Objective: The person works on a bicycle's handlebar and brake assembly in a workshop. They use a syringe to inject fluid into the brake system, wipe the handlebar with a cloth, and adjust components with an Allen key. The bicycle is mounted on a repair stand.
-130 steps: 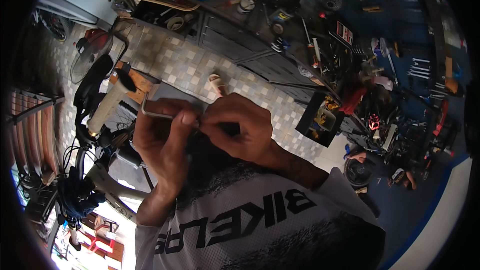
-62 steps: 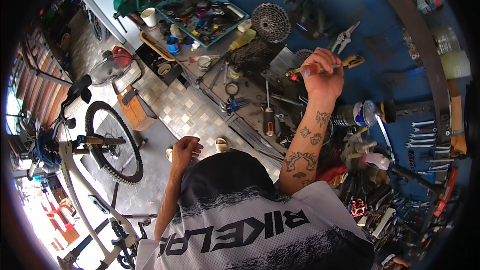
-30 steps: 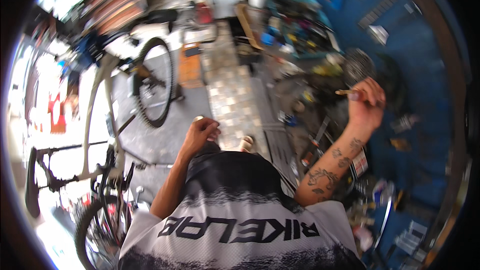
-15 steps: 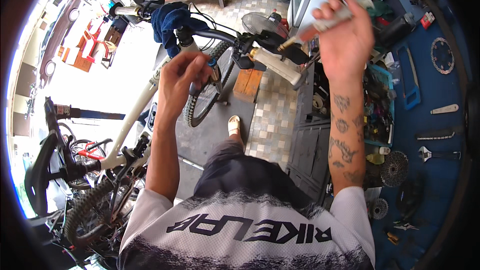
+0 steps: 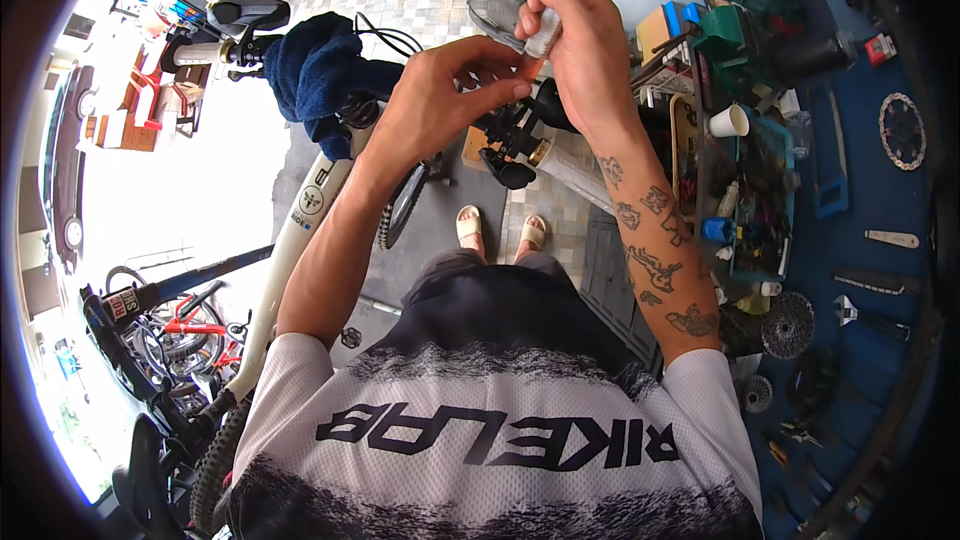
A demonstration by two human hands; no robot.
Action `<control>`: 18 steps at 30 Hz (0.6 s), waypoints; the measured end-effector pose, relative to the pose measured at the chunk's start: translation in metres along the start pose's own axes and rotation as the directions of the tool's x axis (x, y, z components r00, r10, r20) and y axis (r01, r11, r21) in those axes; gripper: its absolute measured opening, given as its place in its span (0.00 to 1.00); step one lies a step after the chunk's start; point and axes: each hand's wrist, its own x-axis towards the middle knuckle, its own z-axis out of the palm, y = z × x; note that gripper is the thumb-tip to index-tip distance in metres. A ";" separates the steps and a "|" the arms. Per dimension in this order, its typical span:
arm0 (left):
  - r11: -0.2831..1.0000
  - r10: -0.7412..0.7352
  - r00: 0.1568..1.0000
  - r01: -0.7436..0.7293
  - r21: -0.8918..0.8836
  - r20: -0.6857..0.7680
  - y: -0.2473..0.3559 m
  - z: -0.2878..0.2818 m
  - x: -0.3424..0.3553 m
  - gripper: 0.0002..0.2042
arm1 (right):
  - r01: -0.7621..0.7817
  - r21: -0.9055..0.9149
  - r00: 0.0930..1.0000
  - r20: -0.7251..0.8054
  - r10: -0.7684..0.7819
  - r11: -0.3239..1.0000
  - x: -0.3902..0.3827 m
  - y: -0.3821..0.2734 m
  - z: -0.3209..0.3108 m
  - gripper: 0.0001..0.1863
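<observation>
In my right hand [image 5: 590, 65] is a clear syringe [image 5: 546, 32] with orange fluid at its lower end, its white plunger sticking up past the fingers. My left hand [image 5: 435, 90] is closed, thumb and fingertips pinching around the syringe's lower end; the tip itself is hidden. Both hands are above the handlebar of a cream bicycle [image 5: 310, 195]. A dark blue towel [image 5: 318, 65] is draped over the bar left of my left hand. Below my right hand is a pale handlebar grip [image 5: 575, 175], with a black brake lever [image 5: 505, 170] beside it.
On the right, a blue bench [image 5: 850, 240] carries a tool tray [image 5: 762, 265], a white cup [image 5: 729, 121], a cassette [image 5: 788, 325] and a brake rotor [image 5: 903, 130]. A grey cabinet [image 5: 610, 270] stands below. Other bicycles [image 5: 180, 330] are at the left, and a fan [image 5: 497, 15] is ahead.
My right hand has brought the syringe left and turned it more upright. My left hand has moved up and right to meet its lower end. The view has shifted.
</observation>
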 end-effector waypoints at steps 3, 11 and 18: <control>0.996 -0.011 1.000 0.010 -0.084 -0.019 -0.007 0.004 0.005 0.16 | -0.011 0.043 0.997 -0.069 0.014 0.999 0.001 0.004 0.006 0.11; 0.997 -0.058 0.996 0.061 -0.053 0.065 -0.008 0.000 0.006 0.13 | -0.049 -0.090 0.999 0.004 0.049 0.995 -0.009 -0.007 0.006 0.11; 1.000 0.014 0.997 -0.015 0.012 0.081 -0.002 -0.009 0.008 0.12 | -0.024 -0.416 0.992 0.099 0.072 0.909 -0.017 -0.031 0.002 0.14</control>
